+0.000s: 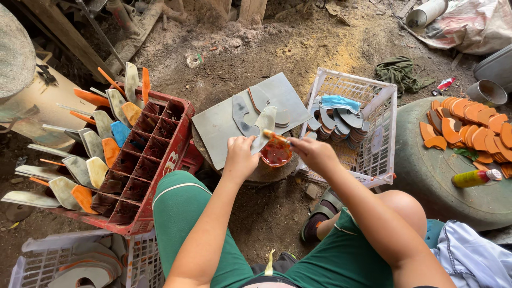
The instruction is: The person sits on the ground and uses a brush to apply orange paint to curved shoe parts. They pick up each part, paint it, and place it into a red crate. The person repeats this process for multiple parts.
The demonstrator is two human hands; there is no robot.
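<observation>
Seen from your head camera, you sit over a dirt floor [298, 48], your left hand [239, 160] pinching a pale grey curved cut-out piece [264, 124] by its lower edge, the grip closed on it. Your right hand [314, 153] has its grip closed on a small brush [276, 137], whose orange-smeared tip touches the piece just above a small tub of reddish-orange glue [276, 153]. The tub rests at the near edge of a grey board [216, 128] that serves as your surface, with more grey cut-outs [242, 114] lying on it. To your right, a white plastic basket [385, 114] holds stacked grey pieces and a blue cloth. To your left, a red bottle crate [176, 144] has glued grey and orange pieces propped along its rim. Far right, orange pieces [472, 125] and a yellow bottle [474, 178] lie on a round green top [426, 176].
</observation>
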